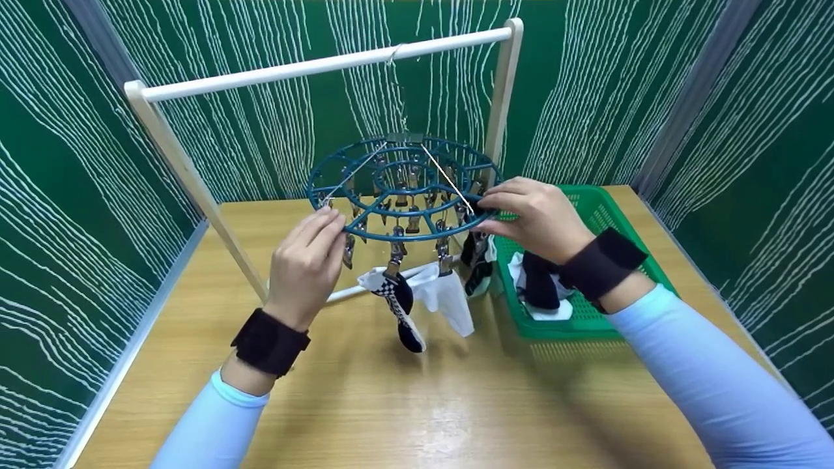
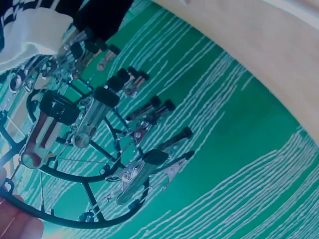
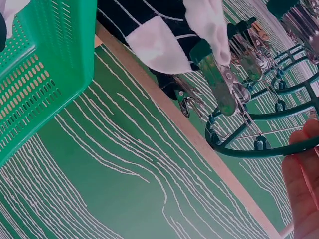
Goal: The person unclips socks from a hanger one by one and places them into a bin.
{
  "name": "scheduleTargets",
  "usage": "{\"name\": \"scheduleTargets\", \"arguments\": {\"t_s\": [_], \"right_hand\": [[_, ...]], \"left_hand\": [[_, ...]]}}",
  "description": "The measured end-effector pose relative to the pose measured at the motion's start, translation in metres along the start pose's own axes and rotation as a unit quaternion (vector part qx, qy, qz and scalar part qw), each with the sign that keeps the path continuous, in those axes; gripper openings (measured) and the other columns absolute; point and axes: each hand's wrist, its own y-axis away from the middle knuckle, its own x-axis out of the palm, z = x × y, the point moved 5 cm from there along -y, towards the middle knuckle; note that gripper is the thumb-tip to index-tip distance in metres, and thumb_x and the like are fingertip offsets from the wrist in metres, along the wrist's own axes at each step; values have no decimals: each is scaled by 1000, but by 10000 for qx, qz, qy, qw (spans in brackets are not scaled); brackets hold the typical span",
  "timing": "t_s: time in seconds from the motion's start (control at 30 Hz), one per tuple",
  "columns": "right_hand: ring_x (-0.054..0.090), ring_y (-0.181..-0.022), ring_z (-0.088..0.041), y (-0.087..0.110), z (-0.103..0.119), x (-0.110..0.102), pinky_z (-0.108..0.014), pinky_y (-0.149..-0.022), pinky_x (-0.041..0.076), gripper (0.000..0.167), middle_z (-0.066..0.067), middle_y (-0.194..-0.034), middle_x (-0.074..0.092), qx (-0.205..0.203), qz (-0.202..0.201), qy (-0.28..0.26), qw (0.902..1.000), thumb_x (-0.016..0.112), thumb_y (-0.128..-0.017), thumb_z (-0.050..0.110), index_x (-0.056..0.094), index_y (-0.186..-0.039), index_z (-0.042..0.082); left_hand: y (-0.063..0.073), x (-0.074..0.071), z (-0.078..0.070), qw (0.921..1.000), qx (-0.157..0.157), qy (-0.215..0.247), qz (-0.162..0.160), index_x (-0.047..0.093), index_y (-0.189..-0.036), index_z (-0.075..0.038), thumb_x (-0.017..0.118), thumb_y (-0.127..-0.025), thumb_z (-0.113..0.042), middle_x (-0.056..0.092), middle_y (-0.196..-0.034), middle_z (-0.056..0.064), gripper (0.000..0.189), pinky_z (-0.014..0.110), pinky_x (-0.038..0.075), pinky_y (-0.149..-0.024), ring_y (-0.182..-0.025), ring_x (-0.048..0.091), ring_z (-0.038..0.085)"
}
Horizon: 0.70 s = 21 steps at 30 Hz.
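Observation:
A round blue-green clip hanger (image 1: 371, 233) hangs from the rack's bar, its many metal clips pointing down. My left hand (image 1: 305, 264) pinches the near left part of its outer ring; in the left wrist view only its fingertips (image 2: 20, 221) show at the ring. On the opposite side, my right hand (image 1: 537, 215) grips the ring between thumb and fingers (image 3: 301, 186). Clipped along the near edge are a black-and-white checkered sock (image 1: 399, 306) and a white sock (image 1: 454, 305). A black-and-white sock (image 1: 479, 277) hangs at the right, below the right hand.
A white-barred rack (image 1: 313, 66) with wooden legs stands on the wooden table (image 1: 417, 417). To its right sits a green perforated basket (image 1: 521, 329) holding black and white socks (image 1: 541, 286). Green walls (image 1: 586, 85) with white streaks enclose the table at the back and sides.

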Motion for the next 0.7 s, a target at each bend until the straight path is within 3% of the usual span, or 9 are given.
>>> {"name": "scheduleTargets", "arguments": {"t_s": [0.23,0.43,0.6,0.7], "right_hand": [[76,-91,-35,0,3,0,-48,-81,66,33,-19,-100,82,-4,21,-6,10000,95,-85,22,83,-103,-2],[76,-89,-34,0,5,2,-47,-79,66,33,-18,-98,82,-40,-47,40,10000,96,-83,22,82,-101,-2],[76,-88,-34,0,5,2,-47,-78,66,33,-18,-98,82,51,32,44,10000,95,-85,24,82,-101,-1],[76,-89,-34,0,5,2,-47,-80,66,33,-18,-99,82,138,112,42,9998,94,-86,25,82,-102,-1]], "left_hand": [[2,1,-3,9999,43,75,-126,76,-118,9,72,-91,10,77,-118,25,28,50,59,-103,-114,70,42],[6,2,-15,9965,500,568,-360,65,-106,5,67,-85,8,66,-100,20,21,44,54,-80,-91,60,35],[7,8,-24,9911,766,1060,230,66,-99,1,70,-91,3,70,-89,13,9,37,60,-71,-81,66,28],[9,13,-25,9875,598,1203,822,71,-100,1,74,-94,-2,74,-91,14,7,39,64,-75,-84,72,28]]}}
